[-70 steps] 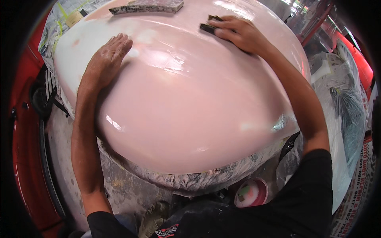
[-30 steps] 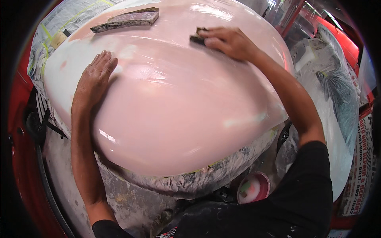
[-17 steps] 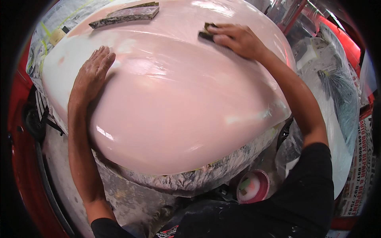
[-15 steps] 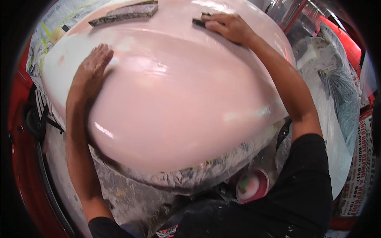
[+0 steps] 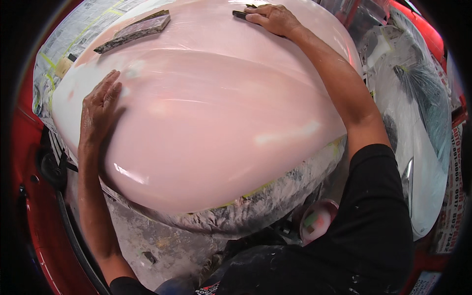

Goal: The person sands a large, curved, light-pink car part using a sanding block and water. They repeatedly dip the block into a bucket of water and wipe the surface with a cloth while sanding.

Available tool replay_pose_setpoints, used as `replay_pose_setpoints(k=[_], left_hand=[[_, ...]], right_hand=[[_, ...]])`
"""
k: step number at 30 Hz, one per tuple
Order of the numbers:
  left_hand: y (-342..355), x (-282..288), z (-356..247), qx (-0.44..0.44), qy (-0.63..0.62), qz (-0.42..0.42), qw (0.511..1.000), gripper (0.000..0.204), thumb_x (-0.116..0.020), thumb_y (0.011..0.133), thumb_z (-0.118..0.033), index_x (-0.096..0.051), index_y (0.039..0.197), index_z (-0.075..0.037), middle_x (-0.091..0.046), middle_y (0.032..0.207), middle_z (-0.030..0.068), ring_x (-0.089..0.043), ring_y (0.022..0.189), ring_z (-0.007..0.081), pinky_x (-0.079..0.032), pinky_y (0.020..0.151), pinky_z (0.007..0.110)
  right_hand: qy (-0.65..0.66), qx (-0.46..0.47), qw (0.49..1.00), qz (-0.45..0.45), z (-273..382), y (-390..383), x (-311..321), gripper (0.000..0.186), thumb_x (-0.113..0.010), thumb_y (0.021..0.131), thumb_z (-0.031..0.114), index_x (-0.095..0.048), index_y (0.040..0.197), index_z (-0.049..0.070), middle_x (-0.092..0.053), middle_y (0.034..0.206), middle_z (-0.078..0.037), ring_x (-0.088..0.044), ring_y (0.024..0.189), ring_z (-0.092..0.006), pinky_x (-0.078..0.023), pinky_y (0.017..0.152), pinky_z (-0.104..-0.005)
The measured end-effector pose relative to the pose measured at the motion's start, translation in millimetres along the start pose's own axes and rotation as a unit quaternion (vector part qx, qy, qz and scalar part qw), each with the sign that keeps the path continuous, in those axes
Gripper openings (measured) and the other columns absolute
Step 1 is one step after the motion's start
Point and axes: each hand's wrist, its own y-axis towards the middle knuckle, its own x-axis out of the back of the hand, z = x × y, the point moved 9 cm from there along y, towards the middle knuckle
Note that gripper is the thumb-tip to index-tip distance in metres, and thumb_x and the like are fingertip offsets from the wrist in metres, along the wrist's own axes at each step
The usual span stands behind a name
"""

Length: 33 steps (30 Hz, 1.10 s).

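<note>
A large, smooth, curved car hood [image 5: 206,118], pale pink with white patches and a wet shine, spreads out before me. My left hand [image 5: 100,104] lies on its left side, fingers stretched, with nothing in it. Far up on the hood, my right hand [image 5: 275,20] is closed round a small dark sanding block [image 5: 240,15], pressed to the surface. The fingers cover most of that block. Between the hands, nearer the far left edge, rests a long flat block [image 5: 137,30] with a speckled side; neither hand touches it.
Masking paper [image 5: 81,32] with yellow-green tape borders the hood's far left; crinkled masking [image 5: 236,214] hangs along its front edge. A bucket [image 5: 334,209] with liquid and a greenish piece stands by my right side. Plastic-draped bodywork [image 5: 418,123] is at right, a red car panel [image 5: 37,216] at left.
The view has shifted and turned slightly, so the hood and long block appear farther left. My right hand has moved a little farther away with the sanding block. My left hand stays on the hood's left side.
</note>
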Motion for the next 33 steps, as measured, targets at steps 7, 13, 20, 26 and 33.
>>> replay_pose_setpoints(k=[7, 13, 20, 26, 33], left_hand=[[47.3, -37.9, -84.2, -0.17, 0.085, 0.063, 0.98, 0.044, -0.054, 0.104, -0.034, -0.062, 0.137, -0.006, -0.06, 0.141, 0.0183, -0.053, 0.136, 0.0337, -0.038, 0.115, 0.043], [127.8, -140.6, -104.8, -0.157, 0.205, 0.178, 0.95, 0.07, -0.043, 0.103, -0.057, -0.043, 0.152, -0.007, -0.032, 0.163, 0.0193, -0.031, 0.151, 0.0324, -0.026, 0.124, 0.043], [122.4, -275.4, -247.0, -0.279, 0.227, 0.201, 0.911, 0.073, -0.026, 0.106, -0.057, -0.03, 0.158, -0.006, -0.017, 0.166, 0.0247, -0.009, 0.157, 0.0331, -0.011, 0.128, 0.044], [48.5, -328.5, -418.2, -0.376, 0.143, 0.221, 0.888, 0.089, -0.026, 0.102, -0.067, -0.024, 0.158, 0.002, -0.019, 0.166, 0.0235, -0.014, 0.156, 0.0337, -0.011, 0.127, 0.045], [-20.9, -311.4, -439.6, -0.475, 0.099, 0.184, 0.855, 0.083, -0.032, 0.103, -0.063, -0.039, 0.152, 0.003, -0.031, 0.162, 0.0232, -0.025, 0.153, 0.0324, -0.018, 0.126, 0.043]], right_hand=[[0.039, 0.123, 0.992, 0.012, 48.5, -138.4, 53.6, 0.037, -0.065, 0.096, 0.038, -0.072, 0.128, 0.021, -0.063, 0.134, -0.019, -0.061, 0.116, -0.038, -0.047, 0.101, -0.0431], [0.118, 0.071, 0.99, 0.036, 41.6, -251.4, 117.6, 0.038, -0.07, 0.093, 0.028, -0.072, 0.127, 0.013, -0.062, 0.135, -0.021, -0.06, 0.118, -0.0381, -0.046, 0.103, -0.0435], [0.067, -0.144, 0.987, -0.019, -46.3, -414.1, 170.3, 0.041, -0.068, 0.092, 0.023, -0.07, 0.127, 0.002, -0.058, 0.14, -0.026, -0.057, 0.129, -0.0381, -0.04, 0.111, -0.0428], [0.118, -0.189, 0.971, -0.08, -61.0, -446.4, 188.8, 0.043, -0.067, 0.093, 0.025, -0.068, 0.128, -0.001, -0.06, 0.138, -0.024, -0.058, 0.128, -0.0355, -0.04, 0.111, -0.0418], [0.222, -0.197, 0.951, -0.086, -57.8, -389.3, 166.9, 0.047, -0.073, 0.09, 0.021, -0.066, 0.133, 0.003, -0.06, 0.136, -0.019, -0.058, 0.126, -0.0309, -0.041, 0.109, -0.0379]])
